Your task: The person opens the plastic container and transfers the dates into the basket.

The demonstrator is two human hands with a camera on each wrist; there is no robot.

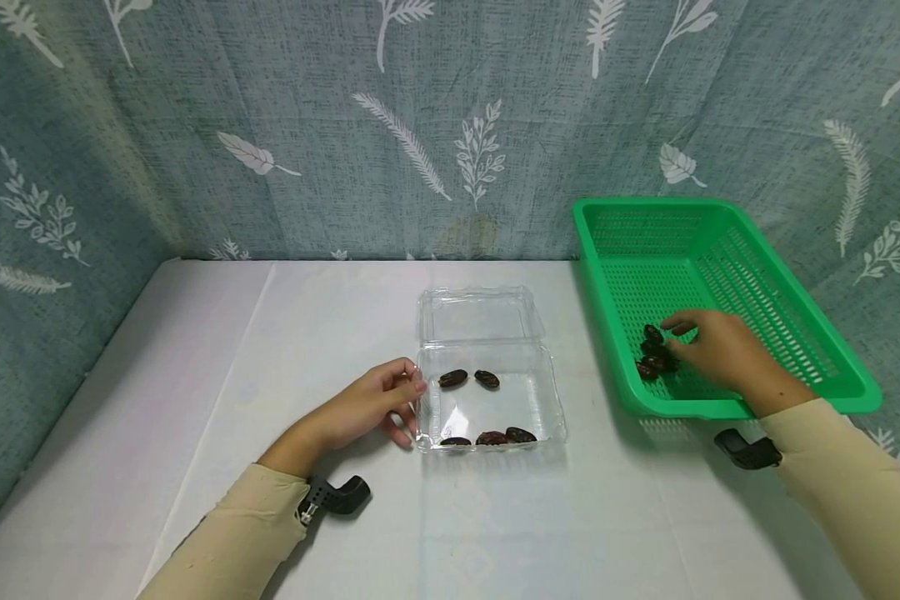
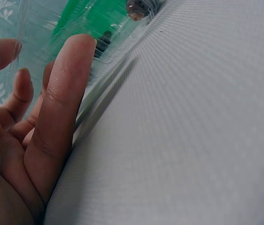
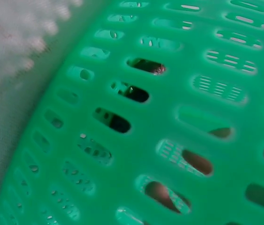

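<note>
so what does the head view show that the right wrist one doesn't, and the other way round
Only the head view shows the left hand at the left edge of the open clear container, which holds five dates.

Only the right wrist view shows the outer wall close up.

Both show the green basket and probably the right hand, which in the wrist view is just blurred patches through the holes.

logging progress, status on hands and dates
Left hand at clear box, left side. Right hand beside dates in green basket. Five dates in box; lid folded back, out of the way.
</note>
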